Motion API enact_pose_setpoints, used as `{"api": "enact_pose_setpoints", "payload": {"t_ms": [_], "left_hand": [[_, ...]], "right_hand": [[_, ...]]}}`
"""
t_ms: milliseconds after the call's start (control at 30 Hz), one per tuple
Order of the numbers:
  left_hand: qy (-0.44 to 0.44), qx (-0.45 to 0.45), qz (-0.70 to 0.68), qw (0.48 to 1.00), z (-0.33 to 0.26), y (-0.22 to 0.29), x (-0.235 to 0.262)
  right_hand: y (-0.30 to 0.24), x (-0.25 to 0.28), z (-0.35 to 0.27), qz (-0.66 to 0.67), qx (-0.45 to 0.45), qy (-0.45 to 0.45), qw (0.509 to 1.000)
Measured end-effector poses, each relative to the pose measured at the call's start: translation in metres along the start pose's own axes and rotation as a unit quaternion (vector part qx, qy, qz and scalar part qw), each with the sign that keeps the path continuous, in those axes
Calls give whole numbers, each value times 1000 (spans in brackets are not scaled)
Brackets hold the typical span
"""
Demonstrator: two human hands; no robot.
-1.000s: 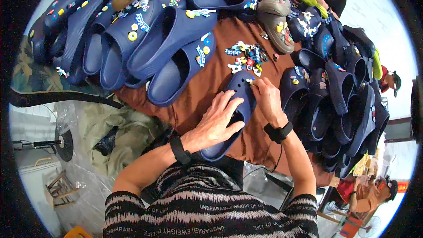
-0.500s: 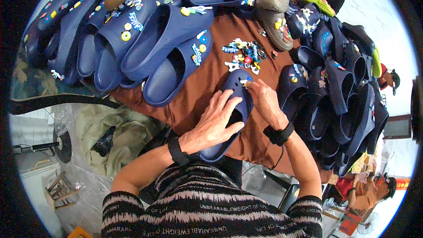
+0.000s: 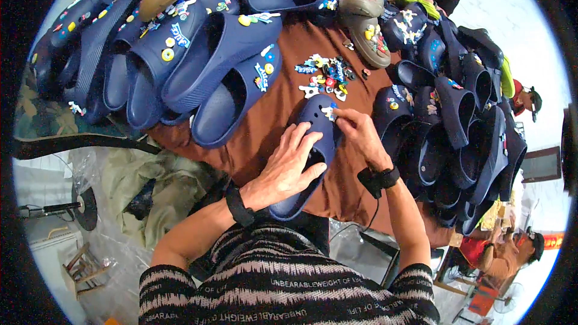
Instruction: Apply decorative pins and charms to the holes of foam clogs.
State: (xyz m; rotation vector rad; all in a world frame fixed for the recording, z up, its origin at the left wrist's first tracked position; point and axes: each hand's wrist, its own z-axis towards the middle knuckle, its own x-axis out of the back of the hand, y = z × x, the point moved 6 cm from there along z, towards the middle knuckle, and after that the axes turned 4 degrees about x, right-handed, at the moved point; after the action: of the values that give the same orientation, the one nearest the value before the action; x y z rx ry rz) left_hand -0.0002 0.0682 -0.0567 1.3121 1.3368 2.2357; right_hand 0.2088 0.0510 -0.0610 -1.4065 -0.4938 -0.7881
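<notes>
Clog: a navy clog (image 3: 310,156) lay lengthwise near the surface's (image 3: 253,144) near edge, toe pointing away from the person.
Left hand: the left hand (image 3: 288,165) lay spread, fingers open, pressing the clog's heel end down.
Right hand: the right hand (image 3: 360,135) pinched a small charm (image 3: 329,110) at the toe; fingers closed on it.
Progress: one charm seemed to be going on; whether it was seated could not be told.
Around: a pile of loose charms (image 3: 325,77) lay just beyond the toe; decorated navy clogs (image 3: 198,66) crowded the far, left and right edges.
Hidden: the clog's middle, under the palm.
</notes>
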Motion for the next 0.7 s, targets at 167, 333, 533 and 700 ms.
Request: {"api": "enact_pose_setpoints", "payload": {"t_ms": [167, 333, 533, 700], "left_hand": [[46, -2, 16, 999, -6, -2, 10], [34, -23, 16, 999, -4, -3, -11], [-6, 33, 22, 999, -13, 2, -8], [-9, 22, 17, 1000, -5, 4, -10]], "right_hand": [[22, 13, 27, 29, -89, 87, 992], [93, 11, 46, -129, -79, 132, 980], [85, -9, 68, -210, -162, 104, 959], [104, 3, 65, -175, -146, 123, 966]]}}
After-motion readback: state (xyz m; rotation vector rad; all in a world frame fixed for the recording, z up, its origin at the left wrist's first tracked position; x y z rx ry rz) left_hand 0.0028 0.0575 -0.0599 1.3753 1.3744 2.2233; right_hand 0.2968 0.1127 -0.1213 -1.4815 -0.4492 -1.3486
